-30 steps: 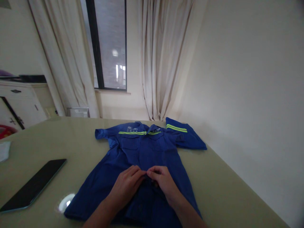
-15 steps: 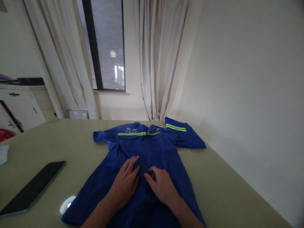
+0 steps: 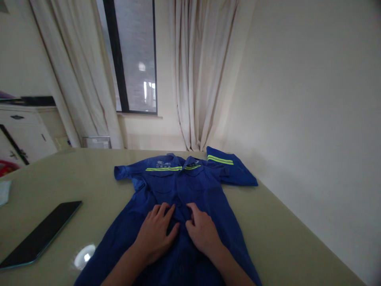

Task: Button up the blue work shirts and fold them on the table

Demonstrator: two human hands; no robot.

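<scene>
A blue short-sleeved work shirt [image 3: 163, 184] with yellow-green reflective stripes lies spread on the table, its collar at the far side. My left hand [image 3: 156, 230] rests on the shirt front, left of the button placket, fingers and thumb apart. Just right of the placket is my right hand [image 3: 204, 229], its index finger forward and its thumb apart from it; the other fingers curl under and are partly hidden. Between the hands the placket cloth is rumpled. Beyond the right sleeve lies a folded blue garment [image 3: 238, 171] with similar stripes.
A dark flat tablet-like device [image 3: 41, 234] lies on the pale green table [image 3: 98, 178] at left. A light patch, perhaps paper [image 3: 4, 192], is at the left edge. A wall [image 3: 312, 139] runs along the right side. Curtains [image 3: 196, 79] hang behind; a white cabinet [image 3: 26, 131] stands far left.
My left hand has drawn back slightly and its thumb has spread from the index finger. My right index finger has stretched forward. The cloth between the hands has rumpled; the left sleeve has shifted slightly left.
</scene>
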